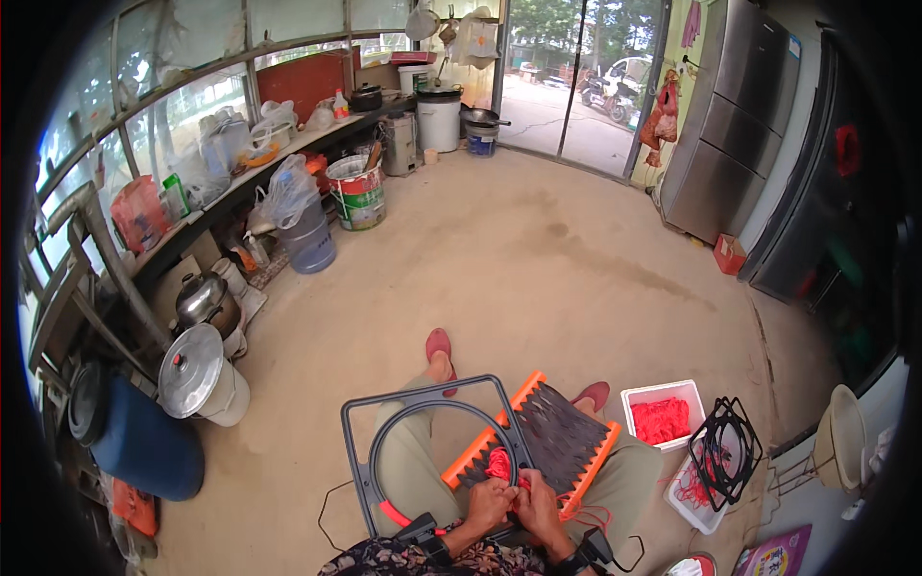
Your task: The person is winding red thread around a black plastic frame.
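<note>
This is a plain back room of a home that serves as both kitchen store and a place for handicraft. The bare concrete floor (538, 259) runs to a glazed sliding door (567, 77) that opens onto a street with parked scooters. Along the windowed wall a long shelf (240, 178) carries bottles, bags and pans, and below it stand a lidded metal pot (197, 374), a paint bucket (357, 192) and a blue water jug (309, 240). A tall steel fridge (735, 115) stands on the far side. Near the seated person lie a white tray of red cord (661, 418) and black wire frames (725, 451).
</note>
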The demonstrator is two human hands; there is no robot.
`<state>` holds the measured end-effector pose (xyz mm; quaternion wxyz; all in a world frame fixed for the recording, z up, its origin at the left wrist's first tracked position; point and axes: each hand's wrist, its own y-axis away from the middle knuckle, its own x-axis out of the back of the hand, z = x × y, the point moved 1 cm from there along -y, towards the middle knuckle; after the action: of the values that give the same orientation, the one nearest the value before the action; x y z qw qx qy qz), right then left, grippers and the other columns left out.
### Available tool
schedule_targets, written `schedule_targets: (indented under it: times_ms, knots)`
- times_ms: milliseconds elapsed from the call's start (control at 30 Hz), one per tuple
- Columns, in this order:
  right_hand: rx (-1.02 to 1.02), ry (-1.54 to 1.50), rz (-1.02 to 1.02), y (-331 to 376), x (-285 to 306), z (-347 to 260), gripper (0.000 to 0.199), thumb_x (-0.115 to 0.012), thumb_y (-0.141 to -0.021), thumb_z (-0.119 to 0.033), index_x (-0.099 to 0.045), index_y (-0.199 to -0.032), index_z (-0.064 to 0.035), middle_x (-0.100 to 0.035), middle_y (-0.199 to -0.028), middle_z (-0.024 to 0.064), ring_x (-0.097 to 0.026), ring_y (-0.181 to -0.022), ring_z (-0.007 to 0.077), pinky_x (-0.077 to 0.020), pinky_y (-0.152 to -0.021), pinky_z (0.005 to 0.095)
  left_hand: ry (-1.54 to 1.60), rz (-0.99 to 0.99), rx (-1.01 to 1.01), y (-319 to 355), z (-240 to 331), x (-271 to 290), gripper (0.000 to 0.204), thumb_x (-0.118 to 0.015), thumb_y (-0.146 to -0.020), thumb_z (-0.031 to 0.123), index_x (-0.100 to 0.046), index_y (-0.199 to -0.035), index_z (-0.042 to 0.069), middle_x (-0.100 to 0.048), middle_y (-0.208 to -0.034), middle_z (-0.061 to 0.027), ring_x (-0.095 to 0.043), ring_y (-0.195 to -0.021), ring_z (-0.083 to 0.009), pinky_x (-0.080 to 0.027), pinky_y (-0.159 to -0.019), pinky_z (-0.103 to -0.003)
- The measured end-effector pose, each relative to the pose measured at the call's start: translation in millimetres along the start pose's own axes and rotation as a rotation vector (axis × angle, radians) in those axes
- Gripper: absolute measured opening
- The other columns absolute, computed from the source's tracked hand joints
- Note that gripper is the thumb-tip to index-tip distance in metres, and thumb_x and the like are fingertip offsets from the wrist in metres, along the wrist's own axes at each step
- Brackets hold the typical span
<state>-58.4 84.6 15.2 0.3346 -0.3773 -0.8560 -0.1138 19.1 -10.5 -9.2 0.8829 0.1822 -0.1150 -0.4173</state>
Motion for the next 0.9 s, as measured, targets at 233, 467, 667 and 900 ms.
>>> schedule_targets:
  times_ms: [233, 467, 667, 900]
  knots:
    - [-0.023, 0.253, -0.294, -24.7, 46.4, -51.4, 0.036, -0.057, -0.083, -0.014, -0.055, -0.116, -0.0018, -0.061, -0.107, 0.024, -0.057, -0.103, 0.0379, -0.0473, -0.081, 0.0449, -0.047, 0.11, -0.137, -12.2, -9.8, -4.7, 0.015, -0.064, -0.082, 0.014, -0.061, -0.076, 0.0, -0.062, -0.06, -0.0041, -0.055, -0.042, -0.0124, -0.043, -0.038, -0.026]
    - [0.343, 0.674, -0.256, -58.4, 12.0, -30.4, 0.041, -0.065, -0.079, -0.042, -0.065, -0.084, -0.002, -0.064, -0.067, 0.018, -0.065, -0.065, 0.0351, -0.0498, -0.06, 0.041, -0.3, 0.065, -0.165, -7.5, -21.9, -9.0, 0.014, -0.064, -0.073, 0.012, -0.063, -0.082, 0.001, -0.065, -0.073, -0.0197, -0.065, -0.073, -0.0366, -0.049, -0.066, -0.043]
    - [0.366, 0.712, -0.232, -65.6, 12.5, -38.6, 0.047, -0.068, -0.073, -0.051, -0.067, -0.072, -0.0035, -0.065, -0.067, 0.0146, -0.066, -0.067, 0.0299, -0.0493, -0.056, 0.0399, -0.177, 0.059, -0.174, -9.2, -39.0, -11.8, 0.02, -0.069, -0.07, 0.018, -0.065, -0.081, 0.002, -0.065, -0.076, -0.0205, -0.065, -0.075, -0.0364, -0.05, -0.069, -0.045]
    - [0.277, 0.788, -0.285, -77.9, -1.3, -13.2, 0.024, -0.073, -0.065, -0.028, -0.069, -0.074, -0.0067, -0.066, -0.071, 0.0141, -0.067, -0.071, 0.028, -0.05, -0.058, 0.0426, -0.273, -0.005, -0.177, -8.1, -38.1, -21.4, 0.019, -0.072, -0.071, 0.017, -0.066, -0.077, 0.0, -0.066, -0.072, -0.0185, -0.067, -0.065, -0.0296, -0.052, -0.061, -0.04]
